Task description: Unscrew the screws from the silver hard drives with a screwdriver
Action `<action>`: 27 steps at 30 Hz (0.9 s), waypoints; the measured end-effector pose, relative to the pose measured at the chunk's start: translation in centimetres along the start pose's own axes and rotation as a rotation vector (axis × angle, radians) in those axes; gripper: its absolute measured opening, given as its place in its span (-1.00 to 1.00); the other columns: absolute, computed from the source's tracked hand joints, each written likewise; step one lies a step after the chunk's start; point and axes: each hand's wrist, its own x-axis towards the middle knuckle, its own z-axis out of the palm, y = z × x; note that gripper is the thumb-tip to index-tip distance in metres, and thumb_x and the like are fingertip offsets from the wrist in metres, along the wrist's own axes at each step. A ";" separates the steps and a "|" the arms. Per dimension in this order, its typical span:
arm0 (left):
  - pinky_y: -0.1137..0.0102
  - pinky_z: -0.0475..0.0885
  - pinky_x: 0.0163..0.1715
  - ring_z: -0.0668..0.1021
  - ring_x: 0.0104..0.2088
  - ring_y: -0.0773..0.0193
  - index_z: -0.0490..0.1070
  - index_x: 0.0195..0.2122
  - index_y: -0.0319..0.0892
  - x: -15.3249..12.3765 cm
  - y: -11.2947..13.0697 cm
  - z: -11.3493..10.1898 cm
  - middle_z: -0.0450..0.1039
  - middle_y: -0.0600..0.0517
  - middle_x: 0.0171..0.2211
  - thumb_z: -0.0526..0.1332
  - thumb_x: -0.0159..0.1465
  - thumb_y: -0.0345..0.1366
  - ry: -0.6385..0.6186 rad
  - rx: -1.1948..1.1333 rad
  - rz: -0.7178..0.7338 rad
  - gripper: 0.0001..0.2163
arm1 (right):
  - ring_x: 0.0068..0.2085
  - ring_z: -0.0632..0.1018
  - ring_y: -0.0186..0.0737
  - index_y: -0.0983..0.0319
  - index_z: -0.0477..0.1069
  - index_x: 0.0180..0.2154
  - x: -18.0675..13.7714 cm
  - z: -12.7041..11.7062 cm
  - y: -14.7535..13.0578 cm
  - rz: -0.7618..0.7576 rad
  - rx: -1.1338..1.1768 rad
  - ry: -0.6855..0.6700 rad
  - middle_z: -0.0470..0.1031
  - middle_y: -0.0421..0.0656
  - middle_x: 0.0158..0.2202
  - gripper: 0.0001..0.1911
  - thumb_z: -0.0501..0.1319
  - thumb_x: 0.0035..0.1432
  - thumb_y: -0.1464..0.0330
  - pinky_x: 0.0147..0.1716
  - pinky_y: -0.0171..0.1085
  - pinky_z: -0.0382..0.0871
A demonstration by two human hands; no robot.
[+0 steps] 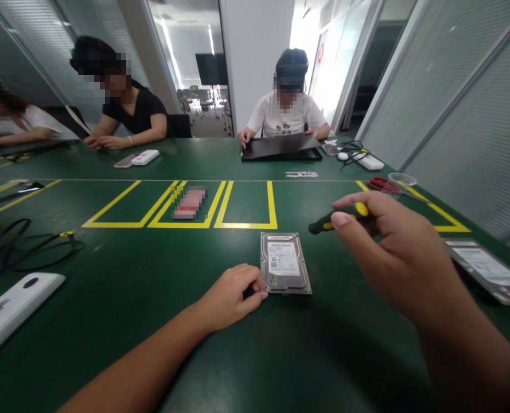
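A silver hard drive (281,263) with a white label lies flat on the green table in front of me. My left hand (241,292) is closed at its lower left edge, with the curled fingers and thumb against the side and corner. In my right hand (388,241) is a black and yellow screwdriver (323,225), held between thumb and fingers above the table. Its thin shaft points left towards the drive's upper right corner; I cannot tell whether the tip touches it.
Another hard drive (491,267) lies at the right. Beyond my right hand are red-handled pliers (381,183) and a clear plastic cup (403,179). Yellow tape (246,225) marks the table. A white power bank (18,307) and black cables (35,252) lie left. Several people sit opposite.
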 end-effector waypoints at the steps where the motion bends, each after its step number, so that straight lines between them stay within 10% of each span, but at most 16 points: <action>1: 0.40 0.28 -0.26 0.44 -0.30 0.29 0.37 -0.30 -0.17 0.0 0.0 -0.1 0.40 0.09 -0.36 0.24 0.28 -0.40 -0.001 -0.001 -0.001 -0.95 | -0.38 0.42 -0.23 0.24 0.43 -0.13 0.3 0.0 -0.5 -0.034 0.021 -0.030 0.44 -0.14 -0.36 -0.71 0.07 0.32 0.19 -0.38 -0.26 0.23; 27: 0.45 0.31 -0.35 0.47 -0.40 0.34 0.40 -0.36 -0.19 0.1 -0.5 0.1 0.43 0.11 -0.43 0.30 0.18 -0.41 0.045 -0.083 -0.087 -0.93 | -0.32 0.34 -0.30 0.24 0.25 -0.31 0.9 4.0 -3.0 -0.246 0.176 -0.497 0.36 -0.18 -0.33 -0.80 0.07 0.38 0.29 -0.34 -0.29 0.09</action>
